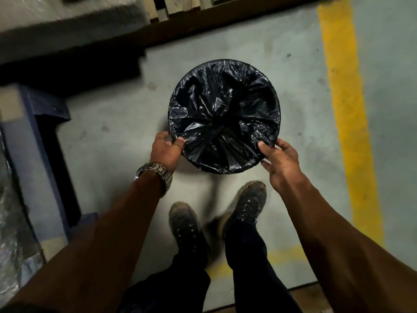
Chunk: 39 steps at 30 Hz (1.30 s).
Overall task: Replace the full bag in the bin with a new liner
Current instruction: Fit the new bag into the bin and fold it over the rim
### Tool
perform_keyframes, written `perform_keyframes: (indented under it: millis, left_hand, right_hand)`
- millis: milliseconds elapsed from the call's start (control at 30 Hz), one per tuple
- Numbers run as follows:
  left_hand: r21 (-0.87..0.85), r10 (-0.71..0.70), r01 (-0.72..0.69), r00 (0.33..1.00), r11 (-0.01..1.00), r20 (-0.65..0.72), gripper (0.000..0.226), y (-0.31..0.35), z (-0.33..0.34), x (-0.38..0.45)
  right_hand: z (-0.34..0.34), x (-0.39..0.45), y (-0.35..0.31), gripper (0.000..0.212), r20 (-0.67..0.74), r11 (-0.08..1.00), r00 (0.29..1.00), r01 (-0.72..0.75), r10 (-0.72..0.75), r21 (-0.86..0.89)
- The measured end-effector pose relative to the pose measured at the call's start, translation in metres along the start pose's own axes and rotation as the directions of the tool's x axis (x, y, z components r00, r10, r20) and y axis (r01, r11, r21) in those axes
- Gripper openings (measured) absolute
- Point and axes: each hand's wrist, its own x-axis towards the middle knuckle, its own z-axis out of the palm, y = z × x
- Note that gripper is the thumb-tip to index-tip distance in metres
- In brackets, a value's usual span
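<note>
A round bin [278, 102] stands on the grey floor in front of my feet, seen from straight above. A crinkled black plastic liner [221, 114] fills its mouth and is folded over the rim all the way round. My left hand [165, 150] grips the near-left rim, thumb pressed on the liner's folded edge. At the near-right rim my right hand [279, 159] pinches the liner's edge with thumb on top and fingers below. The bin's wall is hidden beneath the liner.
A blue pallet or frame [33, 141] stands at the left, with plastic-wrapped goods [13, 222] beside it. A wooden pallet [180, 7] lies along the top. A yellow floor stripe [347, 109] runs down the right. My two shoes [216, 215] stand just below the bin.
</note>
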Motion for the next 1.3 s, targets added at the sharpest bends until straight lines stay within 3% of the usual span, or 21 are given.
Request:
perform_keyframes:
  millis: [167,367,533,633,733,800,867,1000,1300]
  left_hand:
    - [-0.016,-0.009,0.009,1.000,1.000,0.024,0.032,-0.005,0.000,-0.006]
    - [0.150,0.069,-0.076,0.996,0.986,0.053,0.025,-0.018,-0.004,0.002]
    - [0.104,0.037,-0.041,0.999,0.994,0.037,0.018,-0.014,-0.003,0.001]
    - [0.114,0.050,-0.051,0.999,0.992,0.013,0.038,-0.013,-0.005,0.006]
    - [0.252,0.095,-0.090,0.995,0.963,-0.007,0.056,-0.010,-0.009,0.014]
    - [0.388,0.177,-0.167,0.984,0.907,0.009,0.055,-0.008,-0.011,0.019]
    - [0.531,0.251,-0.235,0.967,0.814,0.043,0.053,-0.005,-0.012,0.021]
    - [0.665,0.298,-0.257,0.953,0.701,0.054,0.053,-0.002,-0.012,0.016]
    - [0.705,0.284,-0.127,0.953,0.698,-0.109,0.067,-0.044,-0.091,-0.016]
  right_hand:
    - [0.008,-0.001,0.009,0.049,-0.011,0.997,0.997,-0.071,0.071,0.006]
    - [0.009,0.001,0.008,0.039,0.078,0.985,0.994,-0.089,0.078,0.150]
    - [0.006,-0.009,0.006,0.040,-0.026,1.000,1.000,0.000,0.000,0.002]
    - [0.008,-0.010,0.000,0.039,-0.136,0.978,0.975,0.155,-0.174,-0.137]
    - [0.013,0.000,-0.010,0.044,-0.190,0.849,0.906,0.258,-0.379,-0.461]
    - [0.017,0.005,-0.015,0.044,-0.150,0.632,0.867,0.218,-0.476,-0.743]
    - [0.020,0.005,-0.019,0.039,-0.074,0.429,0.843,0.194,-0.532,-0.882]
    - [0.027,-0.004,-0.019,0.037,-0.021,0.264,0.800,0.173,-0.600,-0.949]
    - [0.084,-0.061,-0.011,0.036,0.321,-0.060,0.726,0.361,-0.608,-0.931]
